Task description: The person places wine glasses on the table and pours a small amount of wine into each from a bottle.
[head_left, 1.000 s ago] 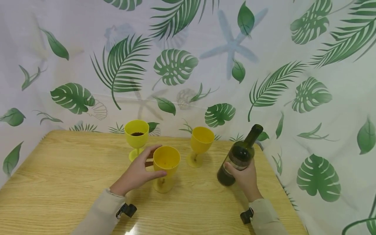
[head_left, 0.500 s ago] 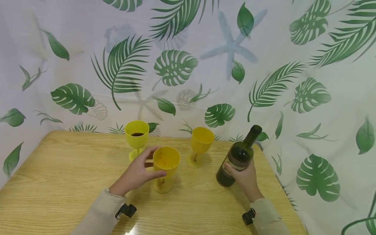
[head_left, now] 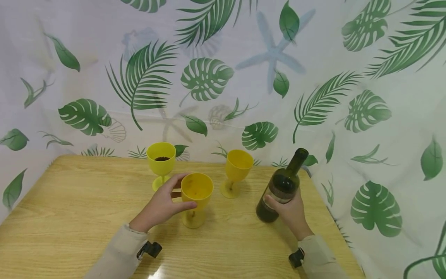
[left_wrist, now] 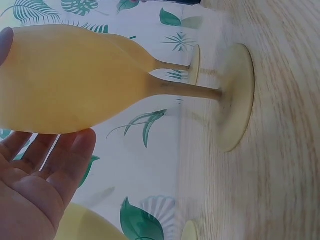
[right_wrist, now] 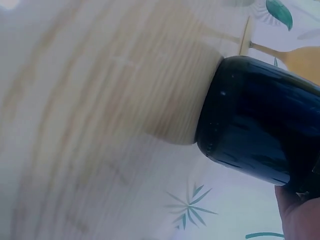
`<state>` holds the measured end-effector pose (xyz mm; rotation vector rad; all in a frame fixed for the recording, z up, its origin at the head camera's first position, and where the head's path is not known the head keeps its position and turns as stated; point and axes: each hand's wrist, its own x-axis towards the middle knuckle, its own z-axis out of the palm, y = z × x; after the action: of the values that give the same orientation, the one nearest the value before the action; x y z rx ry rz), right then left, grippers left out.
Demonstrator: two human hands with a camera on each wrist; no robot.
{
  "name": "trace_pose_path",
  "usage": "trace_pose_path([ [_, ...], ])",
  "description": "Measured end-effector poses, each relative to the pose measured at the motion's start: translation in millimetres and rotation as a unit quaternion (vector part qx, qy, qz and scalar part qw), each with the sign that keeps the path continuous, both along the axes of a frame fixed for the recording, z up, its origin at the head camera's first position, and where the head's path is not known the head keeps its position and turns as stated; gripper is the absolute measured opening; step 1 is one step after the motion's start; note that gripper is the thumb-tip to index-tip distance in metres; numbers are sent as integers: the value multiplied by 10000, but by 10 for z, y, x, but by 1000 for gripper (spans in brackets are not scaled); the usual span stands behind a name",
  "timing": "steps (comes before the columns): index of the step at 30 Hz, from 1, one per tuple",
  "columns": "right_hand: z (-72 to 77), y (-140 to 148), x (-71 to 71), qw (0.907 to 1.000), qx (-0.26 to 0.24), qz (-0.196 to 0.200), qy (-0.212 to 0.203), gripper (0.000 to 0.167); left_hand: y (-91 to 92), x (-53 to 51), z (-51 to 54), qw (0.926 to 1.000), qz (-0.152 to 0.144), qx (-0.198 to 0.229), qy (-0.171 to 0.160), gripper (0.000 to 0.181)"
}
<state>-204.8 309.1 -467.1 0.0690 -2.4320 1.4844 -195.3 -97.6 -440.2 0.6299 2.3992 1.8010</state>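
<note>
In the head view, my left hand (head_left: 163, 203) holds an orange-yellow goblet (head_left: 196, 192) by its bowl, thumb at the near side and fingers at the far side. Its foot (left_wrist: 237, 100) stands on the table in the left wrist view. My right hand (head_left: 292, 213) grips a dark green wine bottle (head_left: 283, 184) around its labelled body, the uncorked neck leaning to the right. The right wrist view has the bottle's lower body (right_wrist: 260, 115) close to the tabletop; whether it touches I cannot tell.
A yellow goblet (head_left: 161, 159) with dark liquid stands behind my left hand. Another orange-yellow goblet (head_left: 238, 166) stands at the back, between the held goblet and the bottle. The wooden table (head_left: 87, 209) meets a leaf-patterned cloth (head_left: 209, 38) at the back and right.
The bottle's neck has shifted slightly to the left, with my right hand still around it. My left hand and its goblet have stayed in place. The head view has moved very slightly.
</note>
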Motion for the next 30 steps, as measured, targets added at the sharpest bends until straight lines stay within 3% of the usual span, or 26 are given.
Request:
trace_pose_path([
  [6,42,-32,60,9998,127,142,-53,89,2,3,0,10000,2,5,22,78],
  [13,85,-74,119,9971,620,434,15,91,-3,3,-7,10000,7,-17,11,78],
  [20,93,-144,158,9958,845,350,28,90,-6,-3,-17,10000,-19,-9,14,79],
  [25,86,-192,169,9944,922,351,375,89,-10,-5,-22,10000,-29,-8,14,80],
  [30,84,-240,161,9923,932,298,755,111,-8,-4,-16,10000,-20,3,20,79],
])
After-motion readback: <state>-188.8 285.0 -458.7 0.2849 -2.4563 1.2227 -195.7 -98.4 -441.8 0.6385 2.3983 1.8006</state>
